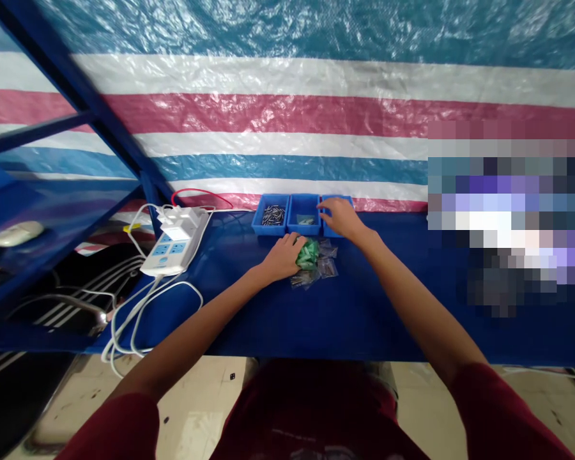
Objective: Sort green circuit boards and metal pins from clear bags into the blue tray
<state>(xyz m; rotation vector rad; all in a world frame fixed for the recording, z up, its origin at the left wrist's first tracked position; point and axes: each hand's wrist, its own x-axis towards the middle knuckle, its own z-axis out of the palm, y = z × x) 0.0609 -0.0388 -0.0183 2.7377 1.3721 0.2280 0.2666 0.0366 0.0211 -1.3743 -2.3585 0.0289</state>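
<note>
Three small blue bins stand in a row at the back of the blue table (pixel 316 313). The left bin (pixel 271 217) holds dark metal pins, the middle bin (pixel 304 216) a few small pieces. My right hand (pixel 341 218) reaches over the right bin (pixel 349 201), fingers curled down into it; what they hold is hidden. My left hand (pixel 283 255) rests on the table, fingers closed round a green bundle (pixel 308 253) at the edge of a pile of small clear plastic bags (pixel 319 268).
A white power strip (pixel 175 243) with plugs and white cables (pixel 138 306) lies at the table's left. A blue metal shelf frame (pixel 52 191) with a pale oval object (pixel 16 233) stands further left. A striped tarp (pixel 287 115) hangs behind. A blurred patch covers the right.
</note>
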